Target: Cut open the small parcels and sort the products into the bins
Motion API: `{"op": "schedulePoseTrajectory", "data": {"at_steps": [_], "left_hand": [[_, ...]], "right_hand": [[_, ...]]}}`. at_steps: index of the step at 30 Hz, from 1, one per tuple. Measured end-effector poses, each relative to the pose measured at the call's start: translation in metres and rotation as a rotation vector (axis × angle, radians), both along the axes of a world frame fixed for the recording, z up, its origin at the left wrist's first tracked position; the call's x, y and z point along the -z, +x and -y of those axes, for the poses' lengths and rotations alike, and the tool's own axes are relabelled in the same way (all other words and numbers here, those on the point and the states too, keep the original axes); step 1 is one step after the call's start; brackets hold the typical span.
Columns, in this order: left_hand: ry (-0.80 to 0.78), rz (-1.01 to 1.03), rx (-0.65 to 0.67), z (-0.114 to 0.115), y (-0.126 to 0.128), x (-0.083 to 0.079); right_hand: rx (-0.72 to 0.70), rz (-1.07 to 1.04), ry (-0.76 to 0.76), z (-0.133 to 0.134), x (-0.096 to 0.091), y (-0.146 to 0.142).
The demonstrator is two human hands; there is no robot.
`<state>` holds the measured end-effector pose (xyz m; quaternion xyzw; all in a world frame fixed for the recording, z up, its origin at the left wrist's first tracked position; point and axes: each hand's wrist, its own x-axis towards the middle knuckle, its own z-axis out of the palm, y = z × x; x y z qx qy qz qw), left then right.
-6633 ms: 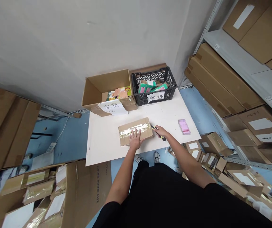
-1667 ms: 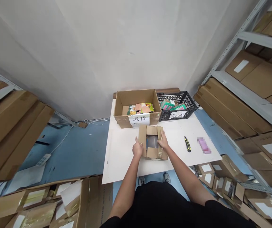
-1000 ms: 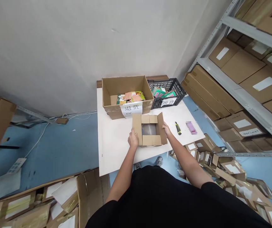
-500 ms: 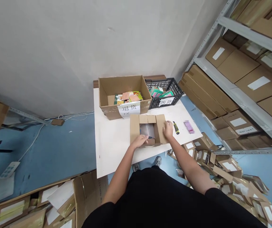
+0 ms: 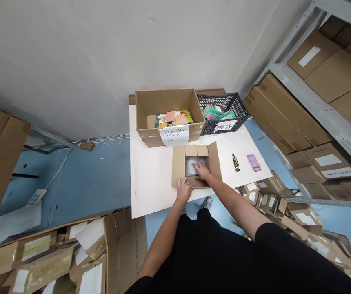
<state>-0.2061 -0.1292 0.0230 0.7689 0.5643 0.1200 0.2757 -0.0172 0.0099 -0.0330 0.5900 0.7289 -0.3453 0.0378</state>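
A small cardboard box (image 5: 178, 167) stands on the white table with its flaps folded out. Inside it lies a clear plastic-wrapped item (image 5: 190, 165) with a dark strip along its near edge; what it contains is hard to make out. My right hand (image 5: 201, 170) reaches into the box, fingers spread over the wrapped item. At the box's near left corner, my left hand (image 5: 184, 190) has its fingers curled over the edge. A black and yellow utility knife (image 5: 236, 162) lies to the right of the box.
Behind stand a large labelled cardboard box (image 5: 151, 141) holding several packets and a black plastic crate (image 5: 239, 108) with green packs. A pixelated purple object (image 5: 254, 162) lies near the table's (image 5: 149, 175) right edge. Parcels crowd the floor; shelving (image 5: 298, 83) rises at right.
My right hand has moved from the right flap into the box onto the wrapped item. My left hand has shifted from above the opening to the near left edge. The view has turned slightly left.
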Motion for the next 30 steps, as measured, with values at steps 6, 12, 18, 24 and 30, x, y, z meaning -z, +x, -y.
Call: {"op": "schedulePoseTrajectory", "data": {"at_steps": [6, 12, 18, 24, 30], "left_hand": [[0.023, 0.017, -0.030, 0.025, -0.002, 0.010], [0.048, 0.037, -0.038, 0.027, 0.003, 0.017], [0.106, 0.068, -0.049, 0.028, 0.004, 0.027], [0.151, 0.056, -0.052, 0.028, 0.005, 0.031], [0.131, 0.024, -0.035, 0.024, 0.004, 0.027]], "right_hand": [[-0.071, 0.066, 0.032, 0.009, 0.037, -0.028], [-0.228, -0.001, 0.081, 0.019, 0.053, -0.030], [-0.291, 0.133, 0.153, 0.015, 0.058, -0.037], [-0.474, 0.303, 0.190, 0.017, 0.056, -0.036], [-0.493, 0.268, 0.296, 0.022, 0.039, -0.031]]}}
